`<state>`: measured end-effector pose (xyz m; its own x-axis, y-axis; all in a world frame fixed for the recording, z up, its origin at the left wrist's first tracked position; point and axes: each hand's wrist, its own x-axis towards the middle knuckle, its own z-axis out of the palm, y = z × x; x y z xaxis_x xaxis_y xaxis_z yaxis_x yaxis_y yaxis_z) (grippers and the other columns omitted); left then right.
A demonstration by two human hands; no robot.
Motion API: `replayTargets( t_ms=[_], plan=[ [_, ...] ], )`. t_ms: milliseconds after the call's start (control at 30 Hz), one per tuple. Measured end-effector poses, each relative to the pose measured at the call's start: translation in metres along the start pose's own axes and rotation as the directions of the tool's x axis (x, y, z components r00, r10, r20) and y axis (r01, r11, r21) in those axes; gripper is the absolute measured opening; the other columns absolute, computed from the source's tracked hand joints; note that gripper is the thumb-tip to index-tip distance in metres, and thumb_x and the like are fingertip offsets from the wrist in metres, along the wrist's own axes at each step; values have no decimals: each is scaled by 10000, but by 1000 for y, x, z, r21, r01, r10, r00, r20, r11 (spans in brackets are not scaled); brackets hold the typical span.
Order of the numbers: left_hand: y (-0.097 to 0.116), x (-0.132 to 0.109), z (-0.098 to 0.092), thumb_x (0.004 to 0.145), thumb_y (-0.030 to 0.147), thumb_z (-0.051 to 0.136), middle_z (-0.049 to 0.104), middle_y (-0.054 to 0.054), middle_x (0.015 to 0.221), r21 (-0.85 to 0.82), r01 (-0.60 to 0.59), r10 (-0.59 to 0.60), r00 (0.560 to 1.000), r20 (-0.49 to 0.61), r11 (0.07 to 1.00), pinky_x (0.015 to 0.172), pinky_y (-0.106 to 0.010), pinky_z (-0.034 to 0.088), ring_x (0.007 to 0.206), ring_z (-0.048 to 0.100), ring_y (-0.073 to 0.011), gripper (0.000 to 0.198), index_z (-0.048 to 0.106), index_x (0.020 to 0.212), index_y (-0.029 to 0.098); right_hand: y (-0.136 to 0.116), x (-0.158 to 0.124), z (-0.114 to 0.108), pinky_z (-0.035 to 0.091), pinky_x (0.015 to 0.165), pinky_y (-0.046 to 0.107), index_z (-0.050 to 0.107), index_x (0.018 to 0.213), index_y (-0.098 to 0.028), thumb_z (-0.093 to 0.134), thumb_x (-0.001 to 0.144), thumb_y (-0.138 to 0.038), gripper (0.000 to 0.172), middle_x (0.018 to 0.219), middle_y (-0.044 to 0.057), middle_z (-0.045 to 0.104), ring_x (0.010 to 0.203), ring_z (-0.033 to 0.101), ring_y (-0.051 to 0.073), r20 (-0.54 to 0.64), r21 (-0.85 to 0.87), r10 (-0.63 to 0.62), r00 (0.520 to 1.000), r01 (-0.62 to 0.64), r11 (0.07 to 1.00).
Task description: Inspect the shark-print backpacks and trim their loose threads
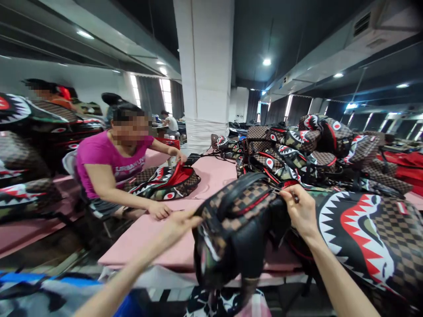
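Note:
A checkered brown and black backpack [246, 198] with dark straps hangs in front of me over the near edge of the pink table, slightly blurred. My left hand [180, 226] grips its left edge, fingertips partly hidden behind it. At the other end, my right hand [300, 207] is closed on the backpack near its red-lined zipper opening, the thumb and fingers pinched together. Close by my right arm lies a large backpack [360, 233] printed with a red and white toothed shark mouth.
A co-worker [115, 163] in a purple shirt sits at the left, handling an open red-lined backpack [168, 182] on the pink table [145, 237]. Many shark-print backpacks [291, 149] are heaped at the right. More bags [23, 154] are stacked far left. A white pillar [206, 66] stands behind.

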<state>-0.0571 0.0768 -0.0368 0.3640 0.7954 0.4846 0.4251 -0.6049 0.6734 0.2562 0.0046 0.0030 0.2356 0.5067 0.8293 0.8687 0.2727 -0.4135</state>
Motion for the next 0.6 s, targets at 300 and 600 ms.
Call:
replayTargets(
  t_ms=[300, 600],
  plan=[
    [108, 14, 55, 799, 330, 584, 633, -100, 1018, 642, -484, 659, 751, -43, 594, 799, -377, 418, 943, 531, -245, 321, 599, 1059, 143, -30, -23, 3, 352, 542, 225, 530, 677, -187, 493, 829, -216, 159, 639, -17, 525, 572, 467, 113, -16, 123, 17, 1000, -15, 992],
    [114, -3, 76, 776, 505, 555, 594, -84, 772, 716, -456, 638, 770, 20, 528, 643, -346, 381, 728, 514, -230, 433, 610, 920, 100, -41, -16, -16, 370, 531, 242, 543, 697, -170, 486, 755, -106, 104, 711, 44, 556, 617, 537, 154, 49, -358, -66, 997, 80, 930]
  ],
)
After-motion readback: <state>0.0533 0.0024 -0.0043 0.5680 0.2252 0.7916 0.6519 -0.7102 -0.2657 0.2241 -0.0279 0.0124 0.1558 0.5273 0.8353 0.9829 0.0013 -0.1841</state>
